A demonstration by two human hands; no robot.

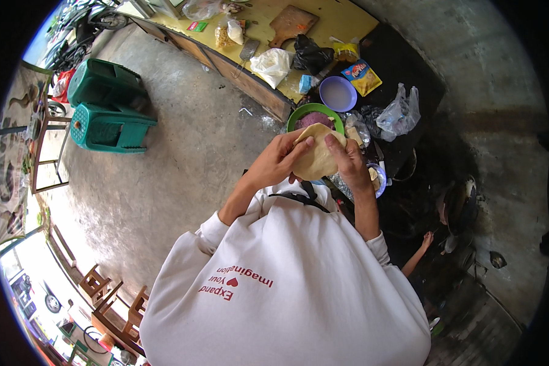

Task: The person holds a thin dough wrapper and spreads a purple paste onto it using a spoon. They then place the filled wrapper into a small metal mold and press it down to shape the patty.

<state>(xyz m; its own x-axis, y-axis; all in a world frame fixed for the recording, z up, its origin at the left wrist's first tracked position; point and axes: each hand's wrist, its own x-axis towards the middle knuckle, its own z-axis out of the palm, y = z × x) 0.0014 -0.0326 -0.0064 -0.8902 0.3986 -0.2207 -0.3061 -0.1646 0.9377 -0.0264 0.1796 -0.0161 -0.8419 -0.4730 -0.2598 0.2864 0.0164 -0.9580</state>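
Note:
A flat round of pale dough (317,160) is held up in front of my chest between both hands. My left hand (279,157) grips its left edge, thumb on top and fingers underneath. On the opposite edge, my right hand (348,163) pinches the dough with its thumb on the upper face. Just beyond the dough stands a green bowl (294,118) with a purple mash (314,120) in it, partly hidden by the dough. Behind that is a purple-blue bowl (338,94) holding a whitish liquid.
Plastic bags (401,113), a yellow-blue packet (362,77) and a wooden cutting board (293,25) lie on the counter. A small bowl (381,181) and a knife (380,154) are beside my right hand. Green plastic stools (111,128) stand at left. Another person's hand (427,239) shows at lower right.

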